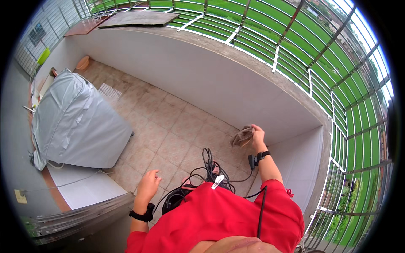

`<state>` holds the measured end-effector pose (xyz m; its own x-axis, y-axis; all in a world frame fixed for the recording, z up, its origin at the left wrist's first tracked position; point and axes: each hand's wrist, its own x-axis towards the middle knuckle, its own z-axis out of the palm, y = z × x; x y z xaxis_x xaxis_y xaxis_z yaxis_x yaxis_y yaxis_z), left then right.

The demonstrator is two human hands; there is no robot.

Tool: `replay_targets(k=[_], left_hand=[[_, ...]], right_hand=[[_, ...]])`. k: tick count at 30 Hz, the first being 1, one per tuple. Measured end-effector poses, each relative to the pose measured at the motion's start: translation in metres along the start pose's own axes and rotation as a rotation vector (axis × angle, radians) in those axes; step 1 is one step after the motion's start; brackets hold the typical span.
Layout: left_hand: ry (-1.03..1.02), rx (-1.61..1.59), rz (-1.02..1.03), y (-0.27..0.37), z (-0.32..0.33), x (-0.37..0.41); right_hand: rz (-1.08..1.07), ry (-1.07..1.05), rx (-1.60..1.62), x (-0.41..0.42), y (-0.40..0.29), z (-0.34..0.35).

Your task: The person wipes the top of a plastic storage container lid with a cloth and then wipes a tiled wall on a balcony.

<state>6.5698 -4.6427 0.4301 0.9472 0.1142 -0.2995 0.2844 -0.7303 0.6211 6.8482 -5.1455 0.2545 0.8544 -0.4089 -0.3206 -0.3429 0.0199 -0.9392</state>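
My right hand point(258, 136) grips a crumpled grey-brown cloth point(243, 136), which hangs beside the low white wall point(202, 72) above the tiled floor. On that wrist is a black strap with a small box and a cable. My left hand point(148, 186) is held out over the floor, loosely curled, with nothing in it. Another black strap point(143, 213) circles the left wrist. Black cables point(208, 170) loop in front of my red top, where a white clip point(217, 182) is fastened.
A grey-covered appliance point(82, 123) stands on the left, by a wall socket point(21, 196). An orange basin point(83, 63) sits in the far corner. Boards point(139, 19) lie on the ledge below metal window bars point(243, 19). Patterned tiles point(161, 132) cover the floor.
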Motion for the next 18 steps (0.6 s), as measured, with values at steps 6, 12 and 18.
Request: replay_targets(k=[6,12,18], left_hand=[[0.038,0.026,-0.106,0.025,0.014,0.039],[0.005,-0.003,-0.113,0.058,0.038,0.088],[-0.045,0.013,-0.173,0.077,0.053,0.116]], right_hand=[[0.161,0.228,0.665,0.123,-0.068,-0.007],[0.072,0.21,1.174,0.266,-0.1,-0.045],[-0.218,0.288,0.156,0.346,-0.071,-0.061]])
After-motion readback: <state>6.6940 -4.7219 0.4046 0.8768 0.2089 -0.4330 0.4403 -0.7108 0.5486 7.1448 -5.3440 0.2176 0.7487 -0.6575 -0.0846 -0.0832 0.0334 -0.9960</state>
